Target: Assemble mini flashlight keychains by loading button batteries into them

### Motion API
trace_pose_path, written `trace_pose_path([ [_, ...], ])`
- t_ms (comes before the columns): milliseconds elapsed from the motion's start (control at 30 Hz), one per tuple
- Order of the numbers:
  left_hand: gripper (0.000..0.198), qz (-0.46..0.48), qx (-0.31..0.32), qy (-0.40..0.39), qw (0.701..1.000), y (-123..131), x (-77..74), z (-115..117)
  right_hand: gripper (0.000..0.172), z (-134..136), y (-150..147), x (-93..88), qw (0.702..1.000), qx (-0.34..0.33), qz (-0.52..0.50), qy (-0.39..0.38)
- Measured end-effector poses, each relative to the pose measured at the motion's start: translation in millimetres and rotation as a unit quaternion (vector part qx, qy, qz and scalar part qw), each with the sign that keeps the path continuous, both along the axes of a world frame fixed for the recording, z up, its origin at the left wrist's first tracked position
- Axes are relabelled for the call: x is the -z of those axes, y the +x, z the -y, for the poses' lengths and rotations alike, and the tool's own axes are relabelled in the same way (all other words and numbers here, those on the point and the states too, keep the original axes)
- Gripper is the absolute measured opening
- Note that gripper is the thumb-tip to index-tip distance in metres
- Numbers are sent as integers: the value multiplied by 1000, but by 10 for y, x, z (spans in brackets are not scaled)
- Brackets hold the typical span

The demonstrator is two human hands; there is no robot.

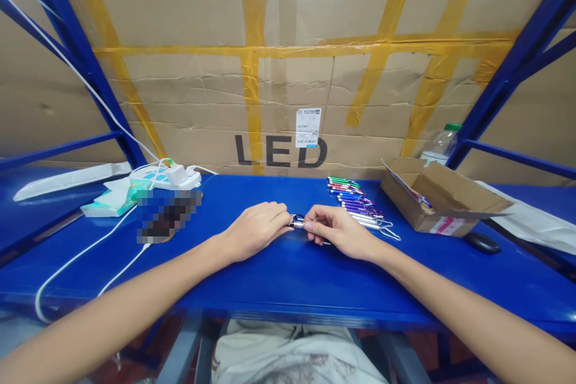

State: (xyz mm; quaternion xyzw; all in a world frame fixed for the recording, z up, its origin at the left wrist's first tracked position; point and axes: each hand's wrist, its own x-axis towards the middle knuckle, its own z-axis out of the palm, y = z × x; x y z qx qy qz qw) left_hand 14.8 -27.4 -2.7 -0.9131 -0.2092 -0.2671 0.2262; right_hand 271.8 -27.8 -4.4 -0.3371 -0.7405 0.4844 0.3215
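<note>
My left hand point(257, 229) and my right hand point(335, 229) meet at the middle of the blue table point(288, 276), fingers pinched together on one small silver metal piece point(297, 223) held between them. Both hands rest low on the table top. Just behind my right hand lies a row of several coloured pen-like sticks point(355, 201) in green, red, blue, purple and silver, side by side, with wire clips at their near end.
An open cardboard box point(438, 201) sits at the right, a plastic bottle point(443, 143) behind it, a black mouse-like object point(482, 242) in front. At the left are a white power strip point(164, 177), cables and a tissue pack point(110, 201). A taped cardboard wall marked LED stands behind.
</note>
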Motion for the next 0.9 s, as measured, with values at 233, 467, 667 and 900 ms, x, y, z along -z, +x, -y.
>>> trace_pose_path([
  [233,31,-16,-13,79,997,19,-6,15,47,-10,-1,-14,1000,2,7,-5],
  [467,26,102,-5,-118,988,27,1,-6,28,30,91,-65,904,97,241,340],
  [667,19,165,-33,-250,954,-1,-5,-29,20,104,112,-167,811,47,446,376],
  [900,17,165,-28,-272,948,-1,-3,-29,21,152,94,-95,840,-34,425,336],
])
